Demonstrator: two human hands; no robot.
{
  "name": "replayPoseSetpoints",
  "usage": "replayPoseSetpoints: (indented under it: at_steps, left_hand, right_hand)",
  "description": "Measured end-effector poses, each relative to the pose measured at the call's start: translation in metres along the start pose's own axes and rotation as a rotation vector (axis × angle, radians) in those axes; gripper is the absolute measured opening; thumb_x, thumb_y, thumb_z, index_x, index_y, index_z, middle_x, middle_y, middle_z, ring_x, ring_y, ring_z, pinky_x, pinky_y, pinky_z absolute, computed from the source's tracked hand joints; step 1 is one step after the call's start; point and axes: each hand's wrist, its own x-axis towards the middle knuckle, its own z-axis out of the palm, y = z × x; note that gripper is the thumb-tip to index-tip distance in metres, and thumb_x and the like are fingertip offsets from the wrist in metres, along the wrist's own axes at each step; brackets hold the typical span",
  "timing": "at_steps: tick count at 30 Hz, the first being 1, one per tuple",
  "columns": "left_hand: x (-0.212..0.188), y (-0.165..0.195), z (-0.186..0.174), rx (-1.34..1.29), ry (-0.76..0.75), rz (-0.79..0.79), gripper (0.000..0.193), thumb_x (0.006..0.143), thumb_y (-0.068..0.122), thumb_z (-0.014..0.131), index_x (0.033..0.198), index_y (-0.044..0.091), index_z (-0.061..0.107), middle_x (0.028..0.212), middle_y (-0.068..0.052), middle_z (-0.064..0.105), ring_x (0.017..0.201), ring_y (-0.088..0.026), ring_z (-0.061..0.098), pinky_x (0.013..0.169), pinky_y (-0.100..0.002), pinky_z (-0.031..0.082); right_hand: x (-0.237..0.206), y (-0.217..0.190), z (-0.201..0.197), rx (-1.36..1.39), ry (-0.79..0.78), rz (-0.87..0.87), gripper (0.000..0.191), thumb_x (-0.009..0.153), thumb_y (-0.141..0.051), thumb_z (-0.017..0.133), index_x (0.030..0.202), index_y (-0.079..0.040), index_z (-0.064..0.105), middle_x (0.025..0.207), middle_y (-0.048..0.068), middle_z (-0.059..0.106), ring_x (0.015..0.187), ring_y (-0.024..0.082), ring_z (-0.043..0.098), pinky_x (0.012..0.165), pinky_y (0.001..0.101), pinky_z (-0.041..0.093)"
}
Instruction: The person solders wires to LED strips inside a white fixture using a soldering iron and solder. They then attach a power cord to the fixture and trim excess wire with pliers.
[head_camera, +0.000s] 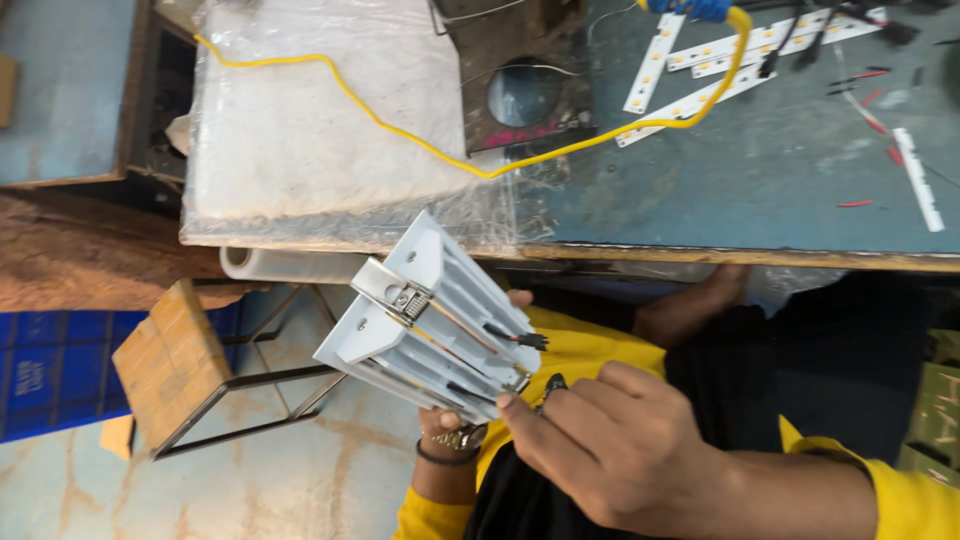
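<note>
A white ribbed metal light housing (430, 315) with a silvery spring clip and short black and red wires is held tilted in front of the table edge. My left hand (452, 432), with a watch and a dark band at the wrist, grips its lower end from beneath. My right hand (610, 440), in a yellow sleeve, comes in from the right with curled fingers. Its index fingertip touches the housing's lower corner, and a small dark piece (551, 384) sits between the fingers. A fingertip (520, 298) shows at the housing's far side.
The blue-green worktable (760, 170) carries white LED strips (690, 60), red wire scraps, a yellow cable (400, 125), a rusty plate with a round hole (525, 95) and a plastic-wrapped white slab (300, 130). A wooden stool (175, 365) stands on the floor at left. A bare forearm (690, 305) lies under the table edge.
</note>
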Motion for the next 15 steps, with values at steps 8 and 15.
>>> replayPoseSetpoints:
  at_steps: [8,15]
  left_hand:
    - [-0.025,-0.009,-0.019,-0.048,0.042,-0.111,0.126,0.06,0.043,0.094,0.158,0.0,0.027,0.155,-0.037,0.039,0.124,-0.036,0.059,0.098,-0.043,0.056]
    - [-0.038,-0.02,-0.014,-0.163,0.097,-0.129,0.121,0.062,0.04,0.086,0.159,-0.001,0.026,0.151,-0.04,0.041,0.119,-0.042,0.06,0.099,-0.049,0.055]
  right_hand:
    - [0.004,-0.007,-0.001,-0.083,-0.131,-0.088,0.032,0.085,-0.018,0.065,0.107,0.004,0.073,0.074,0.0,0.052,0.062,0.015,0.054,0.056,0.0305,0.04]
    - [0.011,-0.011,0.0,-0.155,-0.211,-0.114,0.029,0.082,-0.017,0.066,0.101,0.004,0.072,0.074,0.003,0.055,0.063,0.015,0.055,0.058,0.0296,0.041]
